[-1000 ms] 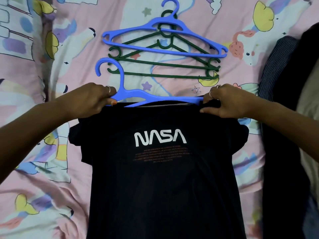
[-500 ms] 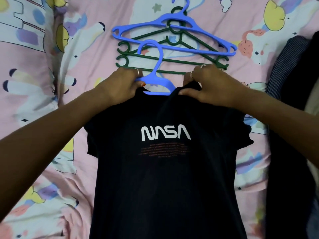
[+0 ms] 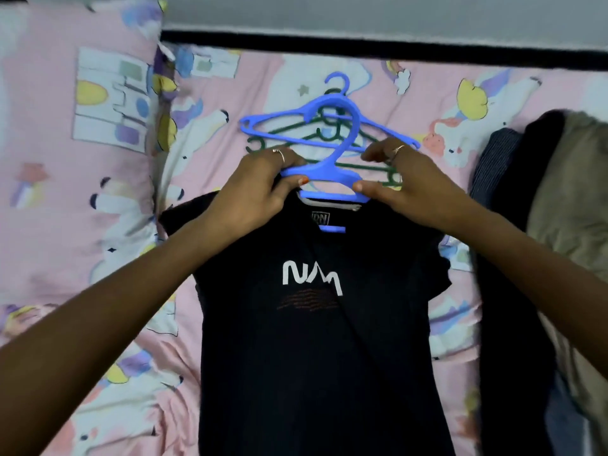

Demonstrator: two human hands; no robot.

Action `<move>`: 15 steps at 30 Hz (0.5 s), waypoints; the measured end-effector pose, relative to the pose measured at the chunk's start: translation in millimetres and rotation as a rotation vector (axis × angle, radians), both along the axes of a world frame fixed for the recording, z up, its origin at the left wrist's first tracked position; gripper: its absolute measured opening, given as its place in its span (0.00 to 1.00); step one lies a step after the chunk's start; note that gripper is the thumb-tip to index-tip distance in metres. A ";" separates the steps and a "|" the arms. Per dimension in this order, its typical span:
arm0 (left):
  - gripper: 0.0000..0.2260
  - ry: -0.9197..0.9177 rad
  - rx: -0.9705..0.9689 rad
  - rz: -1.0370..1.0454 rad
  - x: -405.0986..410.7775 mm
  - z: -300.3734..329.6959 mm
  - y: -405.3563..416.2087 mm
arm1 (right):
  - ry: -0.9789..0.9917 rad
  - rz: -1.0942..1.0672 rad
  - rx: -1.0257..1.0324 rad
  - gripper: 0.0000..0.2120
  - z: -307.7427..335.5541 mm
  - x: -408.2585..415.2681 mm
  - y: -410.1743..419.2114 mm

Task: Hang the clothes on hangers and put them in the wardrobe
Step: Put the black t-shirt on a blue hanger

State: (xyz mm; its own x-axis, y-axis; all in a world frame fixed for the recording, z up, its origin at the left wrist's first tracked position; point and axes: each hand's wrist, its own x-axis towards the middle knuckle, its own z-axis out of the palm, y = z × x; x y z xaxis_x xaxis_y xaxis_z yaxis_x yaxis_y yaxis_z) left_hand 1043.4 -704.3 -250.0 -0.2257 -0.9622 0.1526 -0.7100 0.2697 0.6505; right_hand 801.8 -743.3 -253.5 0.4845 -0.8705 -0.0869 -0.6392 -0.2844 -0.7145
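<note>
Both hands are pinching the blue hanger (image 3: 324,179) through the black tee (image 3: 316,324) collar, left hand (image 3: 263,189) and right hand (image 3: 394,182) either side of the hook. Honestly, the bunched shoulders under her palms could slip off once she lifts.

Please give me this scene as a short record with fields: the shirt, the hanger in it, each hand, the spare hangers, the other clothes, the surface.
shirt: black T-shirt, white print creased, lying on the bed
hanger in use: blue hanger, hook above the collar, lower bar seen through the neck opening
left hand: grips the hanger's left side
right hand: grips the hanger's right side
spare hangers: blue and green pile behind
other clothes: dark and beige heap at right
surface: pink patterned bedsheet
</note>
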 end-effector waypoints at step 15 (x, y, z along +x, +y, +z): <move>0.15 -0.265 -0.515 -0.128 -45.2 261.4 80.1 | -0.295 -0.091 -0.204 0.03 237.1 -46.2 83.9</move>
